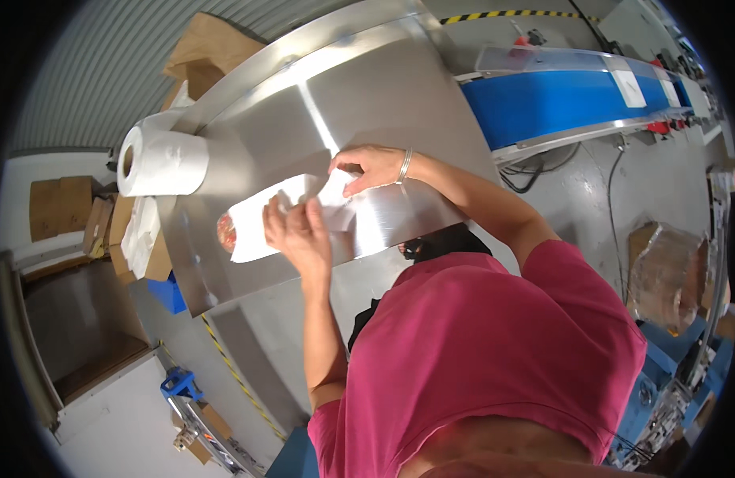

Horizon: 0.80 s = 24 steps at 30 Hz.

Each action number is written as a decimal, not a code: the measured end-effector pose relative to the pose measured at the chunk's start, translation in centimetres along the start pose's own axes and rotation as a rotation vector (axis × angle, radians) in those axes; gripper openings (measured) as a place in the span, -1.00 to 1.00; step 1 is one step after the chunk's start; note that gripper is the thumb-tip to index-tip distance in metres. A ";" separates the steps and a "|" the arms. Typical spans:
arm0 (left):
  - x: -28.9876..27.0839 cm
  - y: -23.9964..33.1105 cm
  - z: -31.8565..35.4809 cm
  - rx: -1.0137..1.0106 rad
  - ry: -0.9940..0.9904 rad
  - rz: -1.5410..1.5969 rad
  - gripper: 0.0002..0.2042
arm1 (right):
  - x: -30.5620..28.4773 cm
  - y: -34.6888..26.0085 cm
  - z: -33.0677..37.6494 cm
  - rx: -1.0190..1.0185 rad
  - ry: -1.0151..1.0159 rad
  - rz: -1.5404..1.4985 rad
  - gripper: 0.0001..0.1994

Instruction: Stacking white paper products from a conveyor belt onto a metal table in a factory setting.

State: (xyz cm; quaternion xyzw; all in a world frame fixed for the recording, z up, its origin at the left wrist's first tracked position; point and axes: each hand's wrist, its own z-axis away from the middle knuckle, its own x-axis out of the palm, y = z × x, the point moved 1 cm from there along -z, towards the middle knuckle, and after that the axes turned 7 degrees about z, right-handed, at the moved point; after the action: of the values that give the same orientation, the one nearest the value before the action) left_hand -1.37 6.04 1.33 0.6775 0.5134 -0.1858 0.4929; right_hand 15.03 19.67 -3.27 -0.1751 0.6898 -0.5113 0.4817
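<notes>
A sheet of white paper (252, 227) lies on the steel table near its front edge. From its left end a rounded, reddish mottled end of an item (226, 232) sticks out; the paper covers the rest, so I cannot tell its kind. My left hand (298, 235) is on the middle of the paper with its fingers bent, gripping it from the near side. The raised right end of the paper is pinched between the thumb and fingers of my right hand (369, 169), which wears a silver bracelet (405, 166).
A large white paper roll (164, 162) lies at the left end of the steel table (367, 88). Beyond the table's right side runs a blue conveyor belt (550, 103). Cardboard boxes (60, 207) stand at the left, and a plastic-wrapped box (670, 275) stands at the right.
</notes>
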 end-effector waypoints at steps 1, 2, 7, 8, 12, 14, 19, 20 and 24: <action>-0.2 -0.1 0.0 0.005 0.024 -0.023 -0.75 | 0.0 0.6 1.2 0.013 0.001 0.003 -0.54; -0.3 0.1 -0.1 -0.009 0.068 -0.034 -0.77 | -0.2 1.8 2.5 0.085 0.125 -0.162 -0.57; -0.1 -0.9 0.2 -0.044 0.113 -0.093 -0.72 | -6.2 7.9 10.9 0.492 0.547 -0.298 -0.71; -0.1 -1.3 0.5 -0.031 0.090 -0.091 -0.71 | -8.1 8.2 12.8 0.576 0.659 -0.205 -0.65; -0.2 -1.2 0.5 -0.032 0.102 -0.074 -0.70 | -14.9 12.1 19.5 0.750 0.866 0.154 -0.65; 0.0 -0.8 0.1 -0.085 0.097 -0.021 -0.69 | -16.7 14.6 21.7 0.820 0.934 0.657 -0.58; -0.3 -1.0 -0.1 -0.146 0.073 0.057 -0.68 | -14.9 11.0 16.4 0.298 0.905 0.834 -0.51; -0.5 -1.3 0.1 -0.112 0.065 0.082 -0.67 | -13.2 10.1 14.0 0.144 0.828 0.715 -0.52; -1.3 -0.6 0.1 -0.077 0.004 -0.065 -0.72 | -4.6 2.6 3.7 0.040 0.213 0.093 -0.49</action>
State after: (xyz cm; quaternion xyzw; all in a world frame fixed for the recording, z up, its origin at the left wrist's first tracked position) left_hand -2.39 5.28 2.02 0.6413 0.5431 -0.1804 0.5112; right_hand 21.00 22.10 -3.37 -0.0778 0.7341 -0.5177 0.4325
